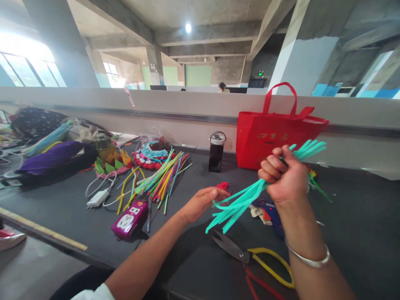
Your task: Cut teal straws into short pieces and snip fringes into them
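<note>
A bundle of turquoise pipe cleaners (240,202) is wrapped in my closed right hand (286,173), raised over the table. Its loose ends fan down to the left, and the other ends stick out above my thumb. My left hand (204,200) is open, fingers stretched out beside the lower ends; whether it touches them I cannot tell. Just behind those fingertips lies a red fuzzy piece (223,186). Scissors with one yellow and one red handle (271,256) lie spread on the table below the bundle.
To the left are multicoloured pipe cleaners (167,177), a purple power socket (129,221), a white charger (98,198) and a beaded, flowered craft (153,154). A dark bottle (216,154) and a red bag (250,139) stand by the partition (187,102). A blue item (271,214) lies by my right wrist.
</note>
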{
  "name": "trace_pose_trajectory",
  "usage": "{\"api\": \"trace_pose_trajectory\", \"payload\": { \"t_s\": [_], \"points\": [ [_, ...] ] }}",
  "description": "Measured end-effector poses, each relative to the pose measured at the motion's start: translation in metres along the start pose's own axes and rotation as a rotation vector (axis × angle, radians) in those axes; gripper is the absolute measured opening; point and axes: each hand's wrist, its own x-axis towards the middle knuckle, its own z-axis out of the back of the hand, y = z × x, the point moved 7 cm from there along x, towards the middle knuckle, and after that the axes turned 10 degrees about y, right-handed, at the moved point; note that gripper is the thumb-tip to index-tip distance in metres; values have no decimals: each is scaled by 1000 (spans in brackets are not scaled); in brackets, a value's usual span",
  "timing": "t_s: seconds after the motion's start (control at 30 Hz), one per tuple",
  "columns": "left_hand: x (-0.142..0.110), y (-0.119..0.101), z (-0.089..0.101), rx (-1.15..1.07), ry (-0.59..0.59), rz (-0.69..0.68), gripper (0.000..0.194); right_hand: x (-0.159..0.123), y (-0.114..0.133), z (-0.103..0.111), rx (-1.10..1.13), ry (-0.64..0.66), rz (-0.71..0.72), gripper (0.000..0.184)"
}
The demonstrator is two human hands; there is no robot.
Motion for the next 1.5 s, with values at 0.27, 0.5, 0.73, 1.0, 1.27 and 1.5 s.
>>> {"api": "trace_pose_trajectory", "payload": {
  "t_s": [0.27,0.5,0.73,1.0,1.27,1.5],
  "points": [
    [-7,-35,8,1027,-236,-132,31,8,-33,16,-11,-130,-29,26],
    [-6,-37,-13,836,-166,-242,34,7,-69,13,-31,-181,-53,27],
    [-3,-19,-4,732,-257,-30,37,2,-90,3,-84,-196,-40,29],
    [2,14,5,456,-199,90,44,2,-40,5,-124,-163,118,37],
    [-5,14,26,144,-499,20,45,4,37,41,-101,-238,192,34],
    [-9,-1,33,135,-533,-30,42,5,-91,9,-246,-208,-237,23]
  ]
}}
